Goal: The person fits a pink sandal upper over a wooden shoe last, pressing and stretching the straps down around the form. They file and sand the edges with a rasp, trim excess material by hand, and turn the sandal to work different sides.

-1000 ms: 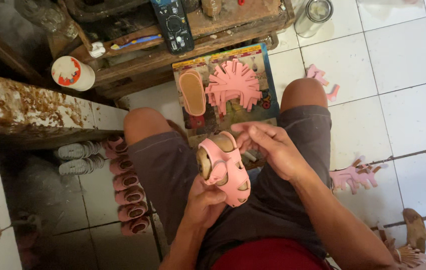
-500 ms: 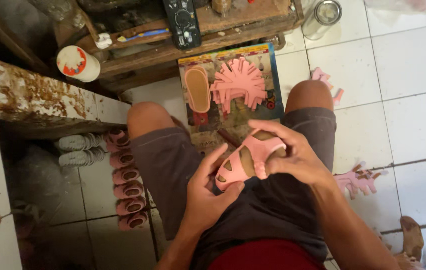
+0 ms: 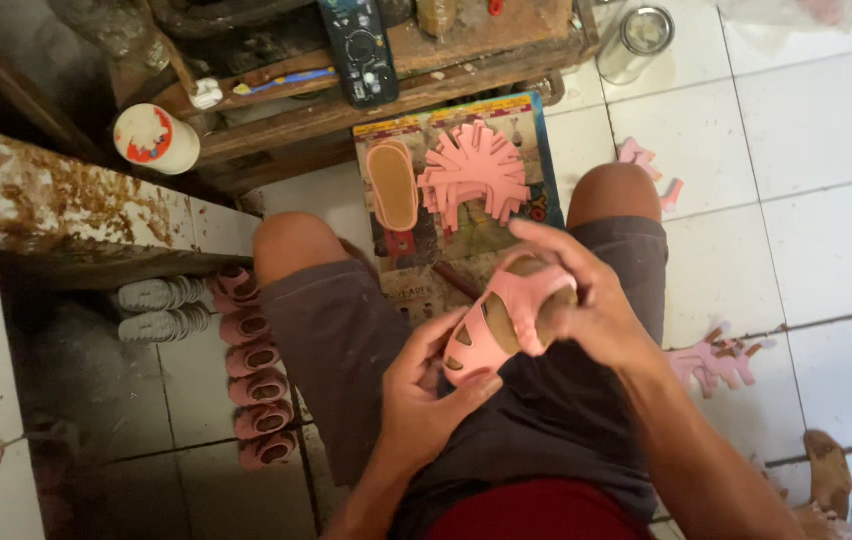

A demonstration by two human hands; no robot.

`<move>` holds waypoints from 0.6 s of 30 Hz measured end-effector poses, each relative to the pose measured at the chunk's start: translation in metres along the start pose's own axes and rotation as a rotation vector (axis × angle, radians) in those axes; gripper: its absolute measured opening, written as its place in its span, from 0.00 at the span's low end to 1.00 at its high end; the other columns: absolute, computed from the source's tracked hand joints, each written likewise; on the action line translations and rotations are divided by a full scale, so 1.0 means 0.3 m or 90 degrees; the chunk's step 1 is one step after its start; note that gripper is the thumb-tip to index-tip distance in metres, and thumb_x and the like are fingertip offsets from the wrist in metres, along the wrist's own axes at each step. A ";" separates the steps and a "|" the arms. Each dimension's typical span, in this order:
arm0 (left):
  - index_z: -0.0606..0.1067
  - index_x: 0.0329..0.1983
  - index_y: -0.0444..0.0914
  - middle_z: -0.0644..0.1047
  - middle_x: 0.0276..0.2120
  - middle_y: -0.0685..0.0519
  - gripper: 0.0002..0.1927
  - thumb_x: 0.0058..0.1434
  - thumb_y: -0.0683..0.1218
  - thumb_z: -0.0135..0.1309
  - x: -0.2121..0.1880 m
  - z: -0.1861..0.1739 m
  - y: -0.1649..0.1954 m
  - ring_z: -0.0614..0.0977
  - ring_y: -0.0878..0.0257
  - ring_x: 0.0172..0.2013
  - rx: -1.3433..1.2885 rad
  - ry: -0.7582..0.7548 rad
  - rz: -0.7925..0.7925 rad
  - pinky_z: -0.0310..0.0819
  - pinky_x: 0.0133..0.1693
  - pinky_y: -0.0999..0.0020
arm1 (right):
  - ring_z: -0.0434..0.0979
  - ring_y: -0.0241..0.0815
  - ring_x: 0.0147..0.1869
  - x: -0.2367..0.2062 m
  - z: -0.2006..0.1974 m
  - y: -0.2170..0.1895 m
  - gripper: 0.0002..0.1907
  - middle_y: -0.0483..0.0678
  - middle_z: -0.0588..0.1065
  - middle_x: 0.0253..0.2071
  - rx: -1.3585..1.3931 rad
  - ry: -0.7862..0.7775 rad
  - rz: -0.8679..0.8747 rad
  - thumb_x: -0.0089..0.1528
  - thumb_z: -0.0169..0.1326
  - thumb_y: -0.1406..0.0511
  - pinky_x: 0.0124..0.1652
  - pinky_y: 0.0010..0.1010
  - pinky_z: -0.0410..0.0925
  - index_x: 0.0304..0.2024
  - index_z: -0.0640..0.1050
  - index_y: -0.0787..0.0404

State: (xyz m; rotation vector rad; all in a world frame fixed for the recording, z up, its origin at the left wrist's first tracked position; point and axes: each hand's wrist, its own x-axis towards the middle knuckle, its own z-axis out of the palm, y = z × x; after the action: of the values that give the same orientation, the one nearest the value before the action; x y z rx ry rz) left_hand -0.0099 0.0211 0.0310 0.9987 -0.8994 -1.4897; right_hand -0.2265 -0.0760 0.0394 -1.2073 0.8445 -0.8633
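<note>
Over the lap, between the knees, the small pink sandal (image 3: pixel 506 320) is held by both hands. A second ago it stood nearly upright with its sole toward the left; since then it has been turned, half a second back lying almost flat, and it now slants with the toe end down by the left hand and the strap end up under the right. The left hand (image 3: pixel 424 400) has its grip clenched around the toe end from below, thumb pressed on the cut-out upper. The right hand (image 3: pixel 586 300) has closed over the heel end, fingers curled on the straps, where earlier it only touched the edge. Judged from that, the work has moved from looking over the sole to handling the straps. On the floor ahead a printed board (image 3: pixel 446 215) carries a tan insole (image 3: pixel 393 187) and fanned pink cut pieces (image 3: pixel 473 172); finished pink sandals (image 3: pixel 251 370) line the floor at left.
</note>
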 end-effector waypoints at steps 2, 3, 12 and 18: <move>0.63 0.70 0.28 0.76 0.59 0.43 0.38 0.56 0.32 0.65 0.000 0.023 -0.020 0.78 0.59 0.59 -0.055 -0.002 -0.022 0.73 0.60 0.63 | 0.73 0.37 0.63 0.029 0.000 -0.005 0.41 0.48 0.76 0.58 -0.042 -0.001 -0.011 0.51 0.48 0.71 0.62 0.29 0.66 0.71 0.68 0.62; 0.62 0.71 0.28 0.75 0.60 0.43 0.40 0.55 0.32 0.64 0.001 0.035 -0.030 0.77 0.58 0.60 -0.082 -0.001 -0.032 0.73 0.61 0.62 | 0.73 0.37 0.63 0.044 -0.001 -0.009 0.39 0.48 0.76 0.58 -0.064 -0.002 -0.017 0.53 0.46 0.69 0.64 0.29 0.66 0.71 0.68 0.62; 0.61 0.72 0.26 0.76 0.59 0.40 0.39 0.57 0.31 0.62 0.017 0.076 -0.069 0.80 0.55 0.57 -0.127 0.028 -0.089 0.78 0.58 0.59 | 0.74 0.36 0.61 0.128 0.012 -0.057 0.49 0.47 0.77 0.54 -0.099 -0.079 -0.038 0.65 0.48 0.35 0.61 0.29 0.67 0.70 0.67 0.67; 0.61 0.71 0.26 0.74 0.61 0.40 0.39 0.55 0.31 0.62 0.032 0.063 -0.079 0.79 0.54 0.60 -0.234 0.046 -0.075 0.74 0.62 0.57 | 0.76 0.43 0.59 0.143 0.022 -0.035 0.48 0.52 0.76 0.57 0.156 -0.099 0.001 0.66 0.47 0.37 0.57 0.36 0.70 0.71 0.66 0.69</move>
State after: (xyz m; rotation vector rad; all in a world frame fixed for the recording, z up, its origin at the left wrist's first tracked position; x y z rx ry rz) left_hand -0.0366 0.0153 0.0148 0.8365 -0.4967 -1.6350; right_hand -0.2032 -0.1134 0.0472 -1.0426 0.5960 -0.8337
